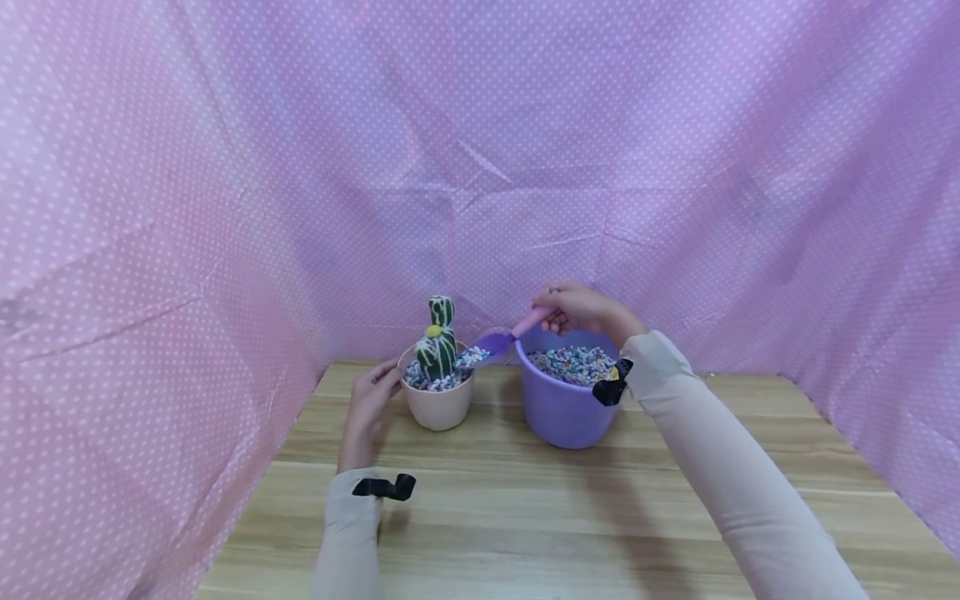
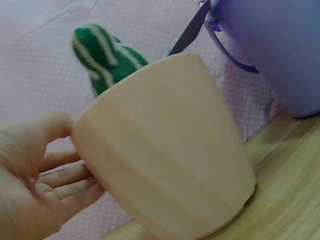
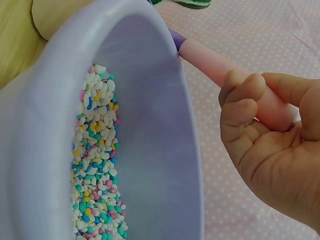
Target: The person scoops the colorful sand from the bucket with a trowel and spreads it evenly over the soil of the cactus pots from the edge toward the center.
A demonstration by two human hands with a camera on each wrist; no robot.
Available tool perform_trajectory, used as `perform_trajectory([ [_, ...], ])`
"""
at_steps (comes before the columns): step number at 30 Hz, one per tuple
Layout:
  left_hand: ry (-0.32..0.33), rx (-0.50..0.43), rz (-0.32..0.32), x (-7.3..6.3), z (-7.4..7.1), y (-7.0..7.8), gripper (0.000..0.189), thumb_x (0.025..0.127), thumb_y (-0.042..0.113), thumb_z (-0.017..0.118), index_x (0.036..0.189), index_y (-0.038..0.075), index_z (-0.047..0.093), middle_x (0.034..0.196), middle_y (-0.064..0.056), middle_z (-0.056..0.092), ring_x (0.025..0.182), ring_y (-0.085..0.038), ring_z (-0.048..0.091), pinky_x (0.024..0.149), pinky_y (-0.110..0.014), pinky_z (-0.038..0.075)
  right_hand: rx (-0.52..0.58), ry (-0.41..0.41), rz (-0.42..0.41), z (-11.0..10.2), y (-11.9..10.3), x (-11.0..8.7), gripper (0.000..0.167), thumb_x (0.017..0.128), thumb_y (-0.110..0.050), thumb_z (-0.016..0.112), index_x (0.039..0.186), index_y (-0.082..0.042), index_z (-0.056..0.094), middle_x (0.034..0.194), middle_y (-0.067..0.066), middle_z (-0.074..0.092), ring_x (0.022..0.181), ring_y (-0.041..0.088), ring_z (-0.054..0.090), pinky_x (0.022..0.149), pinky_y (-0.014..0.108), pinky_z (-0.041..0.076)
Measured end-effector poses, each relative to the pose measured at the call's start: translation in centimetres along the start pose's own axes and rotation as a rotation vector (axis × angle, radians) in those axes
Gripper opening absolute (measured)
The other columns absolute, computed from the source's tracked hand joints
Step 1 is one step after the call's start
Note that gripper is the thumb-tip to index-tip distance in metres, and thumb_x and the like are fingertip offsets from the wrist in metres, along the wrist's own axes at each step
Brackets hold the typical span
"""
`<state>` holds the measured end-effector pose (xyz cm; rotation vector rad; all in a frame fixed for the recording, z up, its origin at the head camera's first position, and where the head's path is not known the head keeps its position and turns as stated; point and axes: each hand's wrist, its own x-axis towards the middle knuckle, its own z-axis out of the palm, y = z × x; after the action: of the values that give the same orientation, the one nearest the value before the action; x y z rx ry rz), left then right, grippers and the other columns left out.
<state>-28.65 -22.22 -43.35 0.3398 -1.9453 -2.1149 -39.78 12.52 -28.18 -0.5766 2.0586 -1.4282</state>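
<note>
At the left stands a peach flower pot holding a green toy cactus with a yellow flower, set among small coloured pebbles. My left hand touches the pot's left side near the rim, its fingers fairly straight in the left wrist view. My right hand grips the pink handle of a small shovel. Its purple blade carries pale pebbles and tilts down over the pot's right rim, beside the cactus. The blade's tip is partly hidden by the pot wall in the left wrist view.
Right of the pot stands a purple bucket, partly filled with multicoloured pebbles. The shovel's handle passes over its left rim. Both containers sit near the back of a wooden table, with pink dotted cloth hanging around it.
</note>
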Motion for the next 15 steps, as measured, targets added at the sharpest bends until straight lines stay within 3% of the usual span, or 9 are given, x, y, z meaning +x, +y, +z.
perform_trajectory([
  [3,0.084,-0.025,0.004,0.0,0.5,0.1,0.038,0.102,0.011,0.059,0.135,-0.009,0.059,0.140,-0.027,0.058,0.111,-0.013,0.064,0.087,-0.011,0.056,-0.005,0.005,-0.003,0.0,-0.1,0.1,0.017,0.109,-0.017,0.041,0.106,-0.003,0.049,0.069,-0.002,0.064,0.060,0.009,0.055,0.054,0.018,0.045],
  [6,0.116,-0.012,0.008,0.0,0.6,0.2,0.037,0.102,0.012,0.060,0.132,-0.008,0.062,0.137,-0.025,0.061,0.112,-0.015,0.064,0.087,-0.012,0.057,-0.014,0.008,-0.001,0.0,-0.2,0.2,0.017,0.109,-0.017,0.041,0.106,-0.003,0.049,0.069,-0.002,0.064,0.060,0.009,0.054,0.054,0.018,0.045],
  [12,-0.012,0.036,-0.017,-0.3,-0.4,0.3,0.044,0.100,0.010,0.063,0.141,-0.003,0.057,0.143,-0.022,0.058,0.106,-0.002,0.062,0.090,-0.010,0.053,-0.063,0.012,-0.001,0.2,-0.5,0.3,0.023,0.108,-0.019,0.043,0.101,0.000,0.053,0.066,-0.001,0.063,0.057,0.009,0.052,0.053,0.018,0.044],
  [15,-0.063,0.071,-0.010,-0.4,-0.8,0.2,0.047,0.100,0.010,0.062,0.144,-0.002,0.054,0.146,-0.023,0.056,0.112,-0.002,0.061,0.091,-0.008,0.051,-0.084,0.011,-0.006,0.2,-0.7,0.4,0.027,0.108,-0.020,0.044,0.098,0.002,0.057,0.064,-0.001,0.063,0.056,0.009,0.052,0.052,0.018,0.043],
])
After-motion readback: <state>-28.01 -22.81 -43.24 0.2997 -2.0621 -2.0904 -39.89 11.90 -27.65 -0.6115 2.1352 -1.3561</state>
